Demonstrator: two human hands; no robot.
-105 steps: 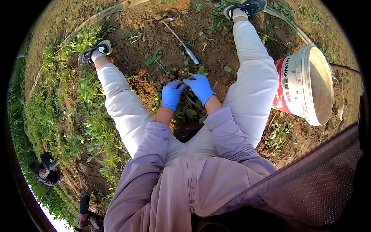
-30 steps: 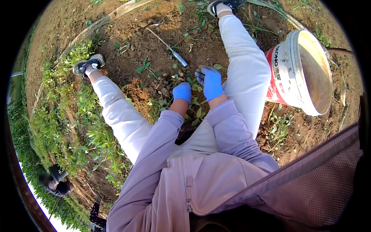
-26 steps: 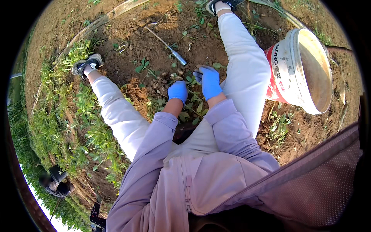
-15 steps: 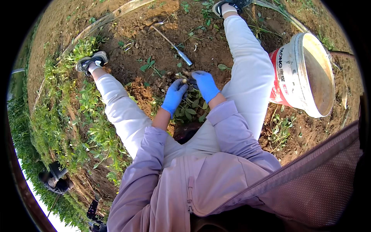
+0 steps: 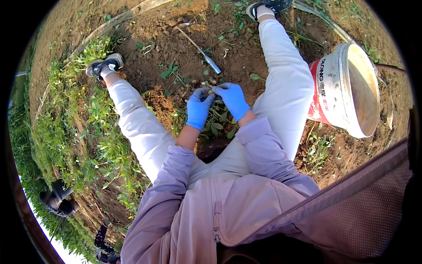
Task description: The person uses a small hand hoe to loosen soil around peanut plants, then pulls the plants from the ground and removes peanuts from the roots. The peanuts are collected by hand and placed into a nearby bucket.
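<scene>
Plant (image 5: 216, 123), low and leafy, sits in bare soil (image 5: 184, 48) between the seated person's spread legs. Weedy green strip (image 5: 70, 132) runs along the far left. Left hand (image 5: 198, 108) and right hand (image 5: 233, 100), both blue-gloved, meet fingertip to fingertip above the plant, pinching a small piece too small to identify. Metal hand tool (image 5: 203, 52) lies just beyond. White bucket (image 5: 347, 90) lies tipped at right.

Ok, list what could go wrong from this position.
The metal hand tool lies on the soil just beyond the left hand and right hand; a forward reach may catch it. The white bucket is tipped beside the right leg; a knee shift could roll it.
</scene>
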